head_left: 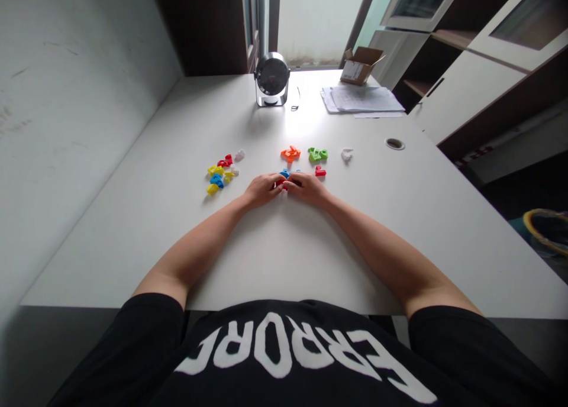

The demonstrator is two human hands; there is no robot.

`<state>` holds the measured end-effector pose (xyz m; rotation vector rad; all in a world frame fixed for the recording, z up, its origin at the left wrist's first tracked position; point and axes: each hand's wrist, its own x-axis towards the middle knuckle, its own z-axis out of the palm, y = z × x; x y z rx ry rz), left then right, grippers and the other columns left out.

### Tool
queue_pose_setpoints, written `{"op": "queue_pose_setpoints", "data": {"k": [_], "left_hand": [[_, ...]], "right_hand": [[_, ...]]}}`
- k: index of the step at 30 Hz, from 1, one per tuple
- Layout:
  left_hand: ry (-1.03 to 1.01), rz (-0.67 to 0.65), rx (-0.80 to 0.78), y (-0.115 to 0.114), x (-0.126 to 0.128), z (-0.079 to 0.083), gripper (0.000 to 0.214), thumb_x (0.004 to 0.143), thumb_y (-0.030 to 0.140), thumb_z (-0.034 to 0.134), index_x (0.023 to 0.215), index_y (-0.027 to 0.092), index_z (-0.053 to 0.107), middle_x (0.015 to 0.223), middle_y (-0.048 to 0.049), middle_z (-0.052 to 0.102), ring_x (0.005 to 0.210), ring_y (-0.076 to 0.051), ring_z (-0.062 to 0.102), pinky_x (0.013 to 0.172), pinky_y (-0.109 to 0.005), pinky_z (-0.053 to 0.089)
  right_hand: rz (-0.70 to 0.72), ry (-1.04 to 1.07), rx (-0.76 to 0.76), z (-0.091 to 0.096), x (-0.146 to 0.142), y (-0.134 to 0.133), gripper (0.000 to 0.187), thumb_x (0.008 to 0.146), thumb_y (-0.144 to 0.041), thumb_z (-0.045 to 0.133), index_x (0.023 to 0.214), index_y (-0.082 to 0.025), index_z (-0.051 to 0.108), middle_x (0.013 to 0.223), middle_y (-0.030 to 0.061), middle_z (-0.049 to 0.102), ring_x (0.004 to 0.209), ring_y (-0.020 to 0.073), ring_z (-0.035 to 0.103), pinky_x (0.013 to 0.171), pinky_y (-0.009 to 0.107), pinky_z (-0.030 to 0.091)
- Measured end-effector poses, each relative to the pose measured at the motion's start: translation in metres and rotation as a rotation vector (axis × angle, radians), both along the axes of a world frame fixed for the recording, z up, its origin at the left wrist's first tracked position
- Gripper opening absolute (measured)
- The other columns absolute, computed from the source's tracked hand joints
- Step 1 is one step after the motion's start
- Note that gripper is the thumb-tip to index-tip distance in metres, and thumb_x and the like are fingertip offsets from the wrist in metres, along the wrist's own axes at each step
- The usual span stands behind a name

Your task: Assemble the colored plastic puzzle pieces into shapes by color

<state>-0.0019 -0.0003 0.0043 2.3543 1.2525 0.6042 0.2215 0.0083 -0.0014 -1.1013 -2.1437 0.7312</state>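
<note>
My left hand [262, 189] and my right hand [307, 188] meet at the middle of the white table, fingertips closed around small red plastic pieces [284, 185]. The fingers cover most of the red, so its exact shape is hidden. Just beyond the fingertips lie blue pieces [284, 174], partly covered by the hands. A single red piece [320, 171] rests beside my right hand. Farther back are a group of orange pieces [290, 153], a group of green pieces [318, 154] and a white piece [347, 154].
Left of my hands sits a loose pile of yellow pieces [215, 170], blue, red and white ones. A round metal fan [272, 78] stands at the back, near papers [361, 98] and an open cardboard box [361, 65]. A cable hole [394, 144] is at right; a wall borders the left.
</note>
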Motion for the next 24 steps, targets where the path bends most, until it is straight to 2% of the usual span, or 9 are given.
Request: {"op": "queue_pose_setpoints", "data": {"k": [13, 24], "left_hand": [[-0.020, -0.015, 0.011, 0.0020, -0.0001, -0.0015, 0.032, 0.102, 0.041, 0.053, 0.113, 0.024, 0.078, 0.109, -0.0043, 0.078, 0.084, -0.018, 0.066, 0.078, -0.032, 0.047], [-0.007, -0.014, 0.012, 0.0017, 0.0008, -0.0010, 0.032, 0.102, 0.040, 0.053, 0.112, 0.025, 0.078, 0.109, -0.0048, 0.077, 0.085, -0.019, 0.067, 0.078, -0.031, 0.048]], "right_hand": [[-0.014, -0.005, -0.012, -0.0037, 0.0001, 0.0010, 0.068, 0.096, -0.085, 0.052, 0.074, -0.021, 0.058, 0.072, 0.0000, 0.052, 0.066, 0.0153, 0.043, 0.065, 0.032, 0.034], [-0.018, 0.015, -0.027, 0.0010, -0.0014, -0.0019, 0.070, 0.094, -0.087, 0.053, 0.076, -0.020, 0.061, 0.072, 0.0014, 0.054, 0.067, 0.0165, 0.045, 0.066, 0.033, 0.035]]}}
